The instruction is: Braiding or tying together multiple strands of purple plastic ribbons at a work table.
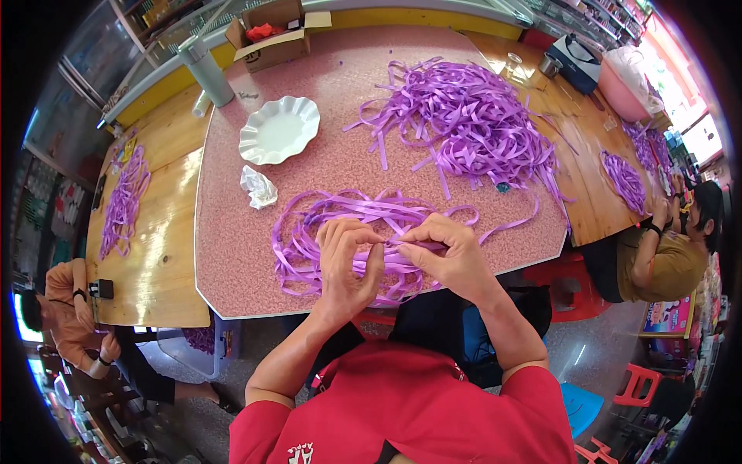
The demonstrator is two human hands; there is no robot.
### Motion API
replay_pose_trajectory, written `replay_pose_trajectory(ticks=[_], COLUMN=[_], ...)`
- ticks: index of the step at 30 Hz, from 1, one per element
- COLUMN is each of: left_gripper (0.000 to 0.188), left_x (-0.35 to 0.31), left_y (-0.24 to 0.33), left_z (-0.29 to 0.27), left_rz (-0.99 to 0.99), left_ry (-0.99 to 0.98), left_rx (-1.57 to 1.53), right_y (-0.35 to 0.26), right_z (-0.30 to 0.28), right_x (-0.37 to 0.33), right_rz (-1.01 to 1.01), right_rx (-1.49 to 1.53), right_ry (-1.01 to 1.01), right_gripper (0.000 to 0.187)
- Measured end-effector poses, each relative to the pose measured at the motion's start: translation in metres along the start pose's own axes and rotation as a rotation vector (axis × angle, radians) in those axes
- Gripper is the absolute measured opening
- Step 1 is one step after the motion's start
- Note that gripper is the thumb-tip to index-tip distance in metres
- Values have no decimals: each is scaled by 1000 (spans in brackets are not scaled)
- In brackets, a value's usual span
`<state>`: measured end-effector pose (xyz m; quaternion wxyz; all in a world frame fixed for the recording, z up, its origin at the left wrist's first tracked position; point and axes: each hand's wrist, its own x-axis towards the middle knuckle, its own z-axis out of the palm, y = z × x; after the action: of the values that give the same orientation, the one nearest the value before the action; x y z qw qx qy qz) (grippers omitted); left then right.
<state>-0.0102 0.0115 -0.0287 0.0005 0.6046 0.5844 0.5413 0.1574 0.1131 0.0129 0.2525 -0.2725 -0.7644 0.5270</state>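
Loops of purple ribbon (290,267) lie in a loose coil on the pink speckled tabletop (232,240), close to its near edge. Over this coil my left hand (348,259) is closed, thumb and forefinger brought together at the ribbon. Facing it, my right hand (448,251) pinches the purple ribbon between thumb and forefinger. The fingertips of both hands nearly meet, and the small spot between them is too fine to make out. A loose strand trails off to the right of my right hand.
Farther back lies a big purple ribbon heap (471,116). Left of it are a scalloped white dish (280,130), crumpled tissue (258,188), a green bottle (207,73) and a cardboard box (278,50). One person (69,317) sits left, another (665,255) right, near more ribbon.
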Motion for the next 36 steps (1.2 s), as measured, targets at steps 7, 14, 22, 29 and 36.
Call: replay_pose_trajectory(ticks=[7,14,22,29,36], left_gripper=[38,22,10,10,15], left_x=[21,21,20,7,5], left_y=[10,2,-3,-20,-31], left_z=[-8,-32,-59,-66,-70], left_rz=[133,304,253,-20,45], left_ry=[-200,-583,-670,-785,-615], left_rx=[95,318,-63,-424,-43], right_y=[-2,8,7,18,58], right_z=[-3,-2,13,24,-58], right_x=[-2,-5,-14,-19,-29], right_rz=[-50,-213,-318,-331,-380], right_rx=[-40,-114,28,121,-402], right_ry=[-4,-55,-161,-174,-1], right_gripper=[10,9,6,6,18])
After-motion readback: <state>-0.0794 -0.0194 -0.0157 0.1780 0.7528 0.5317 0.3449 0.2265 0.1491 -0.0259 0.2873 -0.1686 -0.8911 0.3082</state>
